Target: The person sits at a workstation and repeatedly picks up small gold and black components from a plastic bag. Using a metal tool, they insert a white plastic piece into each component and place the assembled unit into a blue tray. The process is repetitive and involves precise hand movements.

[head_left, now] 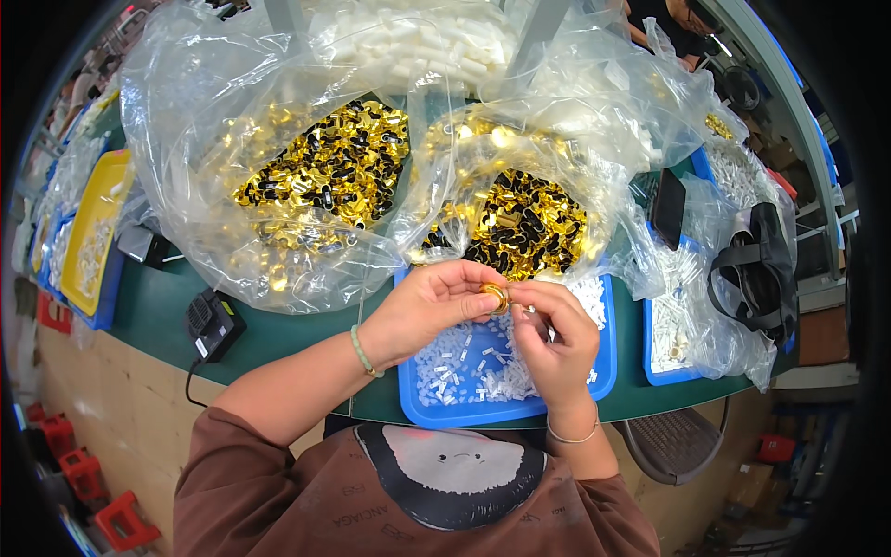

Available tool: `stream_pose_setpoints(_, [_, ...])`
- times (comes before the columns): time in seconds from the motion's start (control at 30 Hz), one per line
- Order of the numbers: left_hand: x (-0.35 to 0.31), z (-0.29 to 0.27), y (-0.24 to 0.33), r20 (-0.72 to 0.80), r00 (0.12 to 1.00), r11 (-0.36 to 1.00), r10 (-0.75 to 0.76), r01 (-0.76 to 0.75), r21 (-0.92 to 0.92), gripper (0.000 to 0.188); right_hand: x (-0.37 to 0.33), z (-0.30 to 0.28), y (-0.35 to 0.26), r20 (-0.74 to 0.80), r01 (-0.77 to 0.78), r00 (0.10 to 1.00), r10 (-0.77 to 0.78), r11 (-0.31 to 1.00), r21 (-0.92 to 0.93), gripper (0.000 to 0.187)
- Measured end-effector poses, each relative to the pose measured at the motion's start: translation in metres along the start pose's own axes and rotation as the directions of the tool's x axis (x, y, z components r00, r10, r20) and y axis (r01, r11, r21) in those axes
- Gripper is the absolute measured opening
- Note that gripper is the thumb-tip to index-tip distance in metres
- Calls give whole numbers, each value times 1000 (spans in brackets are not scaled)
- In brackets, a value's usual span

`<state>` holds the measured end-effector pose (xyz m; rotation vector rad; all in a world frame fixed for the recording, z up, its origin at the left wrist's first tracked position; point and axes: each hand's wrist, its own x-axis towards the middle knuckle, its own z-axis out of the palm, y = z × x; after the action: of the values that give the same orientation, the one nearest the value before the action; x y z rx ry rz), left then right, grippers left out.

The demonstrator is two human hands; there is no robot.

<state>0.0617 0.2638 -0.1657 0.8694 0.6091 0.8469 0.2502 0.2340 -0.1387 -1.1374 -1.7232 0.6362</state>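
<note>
A small, shiny, rounded gold piece (pixel 496 298) is pinched between the thumb and forefinger of my left hand (pixel 413 311). My right hand (pixel 564 348) closes in from the other side, its thumb and forefinger bent together against the piece's right edge. Whether those fingertips also hold a tiny part is hidden. Both hands are above a blue tray (pixel 483 415) strewn with many small white plastic parts (pixel 450 373). Just beyond my hands, an open clear bag holds gold and black pieces (pixel 529 223). More gold and black pieces (pixel 334 167) fill another clear bag to the left.
A black boxy device (pixel 213 325) with a cable sits on the green table (pixel 278 339) at left. Beyond it stands a yellow tray (pixel 96 232). To the right are a second blue tray (pixel 670 376) of white parts and a black bag (pixel 756 274). White pieces (pixel 418 42) are bagged at the back.
</note>
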Motion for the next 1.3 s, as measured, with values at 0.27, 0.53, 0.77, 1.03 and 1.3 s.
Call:
stream_pose_setpoints(0.27, [-1,-1,-1,61,998,999,31,-31,4,26,1,-2,7,12,-6,1000,5,997,79,21])
stream_pose_setpoints(0.53, [0,-1,0,47,998,996,45,-48,81,28,3,-4,9,58,-10,998,9,1000,15,16])
stream_pose_setpoints(0.77, [-2,2,-1,56,997,998,50,-53,47,28,1,-2,4,9,-35,999,35,999,32,16])
stream_pose_setpoints(1.03, [1,1,-3,49,996,994,70,-74,75,25,1,0,12,58,-171,985,161,937,305,15])
stream_pose_setpoints(1.3, [-1,2,-1,-15,998,997,54,-53,60,27,0,3,10,-23,-61,998,63,997,55,14])
